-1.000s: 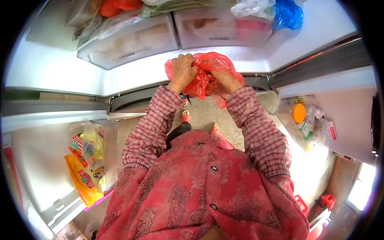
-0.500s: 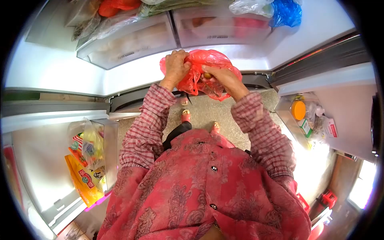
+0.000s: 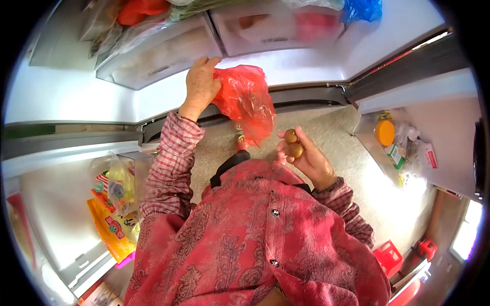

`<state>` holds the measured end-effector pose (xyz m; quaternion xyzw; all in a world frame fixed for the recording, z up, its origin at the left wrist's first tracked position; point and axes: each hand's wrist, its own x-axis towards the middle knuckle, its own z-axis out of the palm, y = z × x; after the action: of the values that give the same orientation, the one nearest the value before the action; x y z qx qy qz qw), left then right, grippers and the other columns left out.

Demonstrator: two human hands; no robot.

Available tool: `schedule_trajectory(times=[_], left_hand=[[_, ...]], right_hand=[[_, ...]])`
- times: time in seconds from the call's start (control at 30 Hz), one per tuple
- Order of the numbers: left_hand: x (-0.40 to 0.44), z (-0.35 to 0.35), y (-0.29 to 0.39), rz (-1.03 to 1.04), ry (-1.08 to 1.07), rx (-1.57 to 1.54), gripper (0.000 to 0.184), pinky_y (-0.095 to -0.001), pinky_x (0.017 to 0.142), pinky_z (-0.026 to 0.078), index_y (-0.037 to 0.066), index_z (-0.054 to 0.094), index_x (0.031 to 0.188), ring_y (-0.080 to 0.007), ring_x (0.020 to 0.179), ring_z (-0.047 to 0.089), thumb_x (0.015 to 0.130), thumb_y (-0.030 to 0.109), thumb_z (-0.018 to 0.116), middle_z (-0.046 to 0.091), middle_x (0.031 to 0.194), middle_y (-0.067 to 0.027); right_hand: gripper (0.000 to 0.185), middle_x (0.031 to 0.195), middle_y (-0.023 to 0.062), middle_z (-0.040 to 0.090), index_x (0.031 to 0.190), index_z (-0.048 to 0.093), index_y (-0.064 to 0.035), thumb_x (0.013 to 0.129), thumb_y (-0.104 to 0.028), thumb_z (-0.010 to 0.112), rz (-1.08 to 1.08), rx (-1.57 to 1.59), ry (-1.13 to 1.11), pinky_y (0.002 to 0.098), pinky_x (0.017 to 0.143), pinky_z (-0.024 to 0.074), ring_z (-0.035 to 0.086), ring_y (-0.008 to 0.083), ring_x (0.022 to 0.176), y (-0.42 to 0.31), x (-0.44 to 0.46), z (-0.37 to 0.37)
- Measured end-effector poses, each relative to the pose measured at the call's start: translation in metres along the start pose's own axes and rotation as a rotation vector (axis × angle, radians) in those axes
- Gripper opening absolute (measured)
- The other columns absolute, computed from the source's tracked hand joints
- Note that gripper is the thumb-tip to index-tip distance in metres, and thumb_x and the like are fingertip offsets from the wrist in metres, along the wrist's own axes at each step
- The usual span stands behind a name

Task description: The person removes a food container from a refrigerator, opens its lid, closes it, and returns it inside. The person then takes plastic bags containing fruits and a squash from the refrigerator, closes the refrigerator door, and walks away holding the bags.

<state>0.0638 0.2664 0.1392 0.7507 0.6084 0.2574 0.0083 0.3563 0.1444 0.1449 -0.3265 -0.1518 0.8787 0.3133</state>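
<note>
My left hand [image 3: 200,85] is closed on the edge of a thin red plastic bag [image 3: 246,99], which hangs down in front of the open fridge. The bag's contents, if any, cannot be made out. Two small, round, brownish-green fruits [image 3: 294,150] lie in the curled fingers of my right hand [image 3: 312,160], held apart from the bag and nearer my body. One fruit sits above the other by the thumb.
Two clear fridge drawers [image 3: 153,61] are ahead, with a red bag [image 3: 140,11] and a blue bag [image 3: 363,10] above them. The left door holds a yellow packet [image 3: 111,229]; the right door holds an orange-lidded jar [image 3: 385,132]. A red crate [image 3: 389,259] stands behind at right.
My right hand has come away from the red bag toward my body with two fruits. My left hand has shifted slightly left, and the bag now hangs from it alone.
</note>
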Motion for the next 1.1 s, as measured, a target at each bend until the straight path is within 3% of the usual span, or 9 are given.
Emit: schedule_trajectory(times=[0.27,0.37,0.47,0.53,0.73,0.87,0.93,0.97,1.1], left_hand=[[0.019,-0.021,0.001,-0.027,-0.102,0.123,0.03,-0.0415,0.08,0.048,0.006,0.067,0.095,-0.0354,0.093,0.056,0.066,0.003,0.061,0.059,0.094,-0.0168],[0.029,-0.027,-0.007,0.003,-0.097,0.184,0.03,-0.0422,0.073,0.047,0.007,0.065,0.095,-0.0376,0.084,0.058,0.066,0.003,0.059,0.059,0.082,-0.0164],[0.042,-0.038,-0.006,-0.032,-0.231,0.166,0.023,-0.041,0.064,0.051,0.005,0.068,0.09,-0.0322,0.07,0.064,0.068,0.008,0.06,0.063,0.074,-0.0158],[0.049,-0.044,-0.003,-0.318,-0.453,-0.198,0.024,-0.0363,0.054,0.051,0.003,0.067,0.09,-0.0261,0.058,0.064,0.069,0.008,0.057,0.063,0.068,-0.0148],[0.045,-0.04,-0.018,-0.408,-0.519,-0.52,0.031,-0.0269,0.051,0.047,-0.002,0.063,0.097,-0.0136,0.058,0.06,0.07,-0.002,0.049,0.063,0.071,-0.0085],[0.035,-0.041,-0.015,-0.395,-0.519,-0.762,0.033,-0.0256,0.053,0.047,-0.002,0.063,0.099,-0.0133,0.057,0.059,0.069,-0.003,0.049,0.063,0.072,-0.0079],[0.034,-0.053,-0.01,-0.42,-0.608,-0.785,0.037,-0.0247,0.06,0.048,-0.002,0.061,0.103,-0.0119,0.064,0.06,0.069,-0.004,0.049,0.064,0.077,-0.0076],[0.033,-0.057,-0.014,-0.423,-0.601,-0.785,0.037,-0.0247,0.06,0.048,-0.002,0.061,0.103,-0.0119,0.064,0.06,0.069,-0.004,0.049,0.064,0.077,-0.0076],[0.02,-0.074,-0.034,-0.289,-0.682,-0.929,0.047,-0.0235,0.069,0.047,-0.001,0.054,0.117,-0.0106,0.081,0.06,0.071,-0.002,0.053,0.064,0.095,-0.007]], right_hand=[[0.036,0.096,0.0074,0.065,0.112,0.057,-0.0023,0.095,-0.033,0.05,0.008,-0.165,0.039,0.0212,0.066,0.0426,0.062,0.014,0.087,0.008,0.007,-0.011],[0.033,0.1,0.0078,0.066,0.115,0.057,-0.0038,0.093,-0.029,0.054,0.007,-0.22,0.13,0.0204,0.069,0.0437,0.064,0.0146,0.092,0.013,0.011,-0.023],[0.035,0.098,0.0067,0.066,0.116,0.057,-0.0033,0.091,-0.027,0.057,0.025,-0.246,0.146,0.0202,0.07,0.0452,0.064,0.0147,0.093,0.019,0.018,-0.04],[0.036,0.094,0.0063,0.067,0.117,0.057,-0.0018,0.09,-0.025,0.06,0.066,-0.411,0.227,0.0208,0.064,0.0465,0.065,0.0138,0.087,0.02,0.021,-0.041],[0.034,0.082,0.0067,0.067,0.112,0.059,0.0014,0.086,-0.02,0.066,-0.14,-0.664,0.253,0.0197,0.056,0.0456,0.062,0.0101,0.065,0.036,0.045,-0.025],[0.038,0.077,0.0052,0.066,0.111,0.06,0.0019,0.084,-0.024,0.067,-0.224,-0.717,0.134,0.0183,0.054,0.0449,0.059,0.0092,0.061,0.039,0.072,-0.011],[0.035,0.073,0.0038,0.064,0.106,0.06,0.0009,0.085,-0.026,0.067,-0.026,-0.61,0.189,0.018,0.053,0.0454,0.056,0.009,0.058,0.032,0.084,-0.014],[0.035,0.073,0.0038,0.064,0.106,0.06,0.0009,0.085,-0.026,0.067,-0.025,-0.615,0.184,0.018,0.053,0.0454,0.056,0.009,0.058,0.024,0.085,-0.017],[0.029,0.082,0.0084,0.062,0.101,0.058,-0.0019,0.09,-0.029,0.061,-0.065,0.025,0.076,0.0148,0.048,0.0451,0.055,0.011,0.06,-0.04,0.063,-0.014]])
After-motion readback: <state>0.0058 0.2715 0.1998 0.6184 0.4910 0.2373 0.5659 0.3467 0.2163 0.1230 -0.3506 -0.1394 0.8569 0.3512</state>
